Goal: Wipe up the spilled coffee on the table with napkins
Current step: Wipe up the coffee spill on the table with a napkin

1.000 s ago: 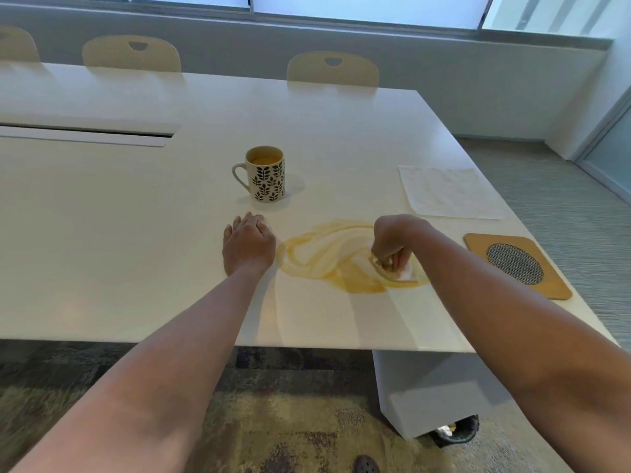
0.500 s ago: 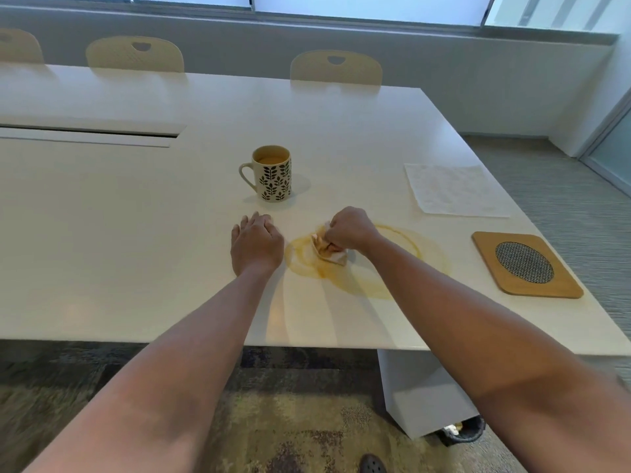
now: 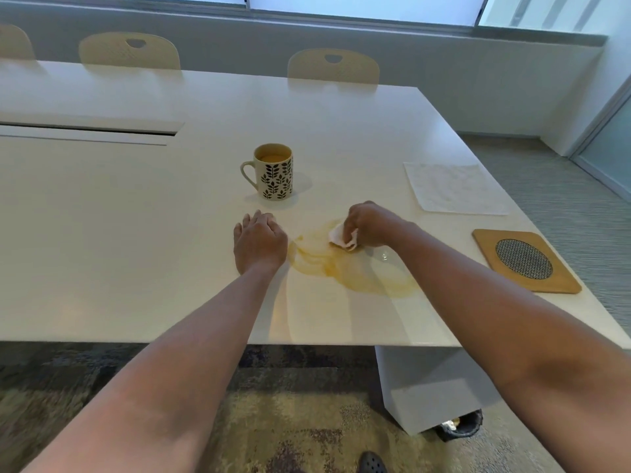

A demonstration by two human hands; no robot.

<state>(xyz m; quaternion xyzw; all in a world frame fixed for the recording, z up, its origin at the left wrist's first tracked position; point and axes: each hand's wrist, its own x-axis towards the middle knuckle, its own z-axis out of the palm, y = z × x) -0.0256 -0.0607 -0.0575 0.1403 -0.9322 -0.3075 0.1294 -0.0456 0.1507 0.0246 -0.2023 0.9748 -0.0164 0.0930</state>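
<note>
A thin yellowish coffee spill [image 3: 345, 268] is smeared over the white table [image 3: 136, 250] near its front edge. My right hand [image 3: 367, 223] grips a crumpled white napkin [image 3: 341, 237] and presses it on the spill's far edge. My left hand [image 3: 257, 242] rests palm down on the table just left of the spill, fingers loosely bent, holding nothing. A flat clean napkin [image 3: 452, 187] lies at the right of the table.
A leaf-patterned mug [image 3: 275, 172] with coffee stands behind my hands. A wooden trivet with a mesh disc [image 3: 524, 259] sits near the table's right edge. Chairs [image 3: 333, 66] line the far side. A bin [image 3: 461, 426] stands under the table.
My right hand swept the napkin from the spill's right front to its left, then back a little toward the far middle. The spill looks thinner. The left hand stayed put.
</note>
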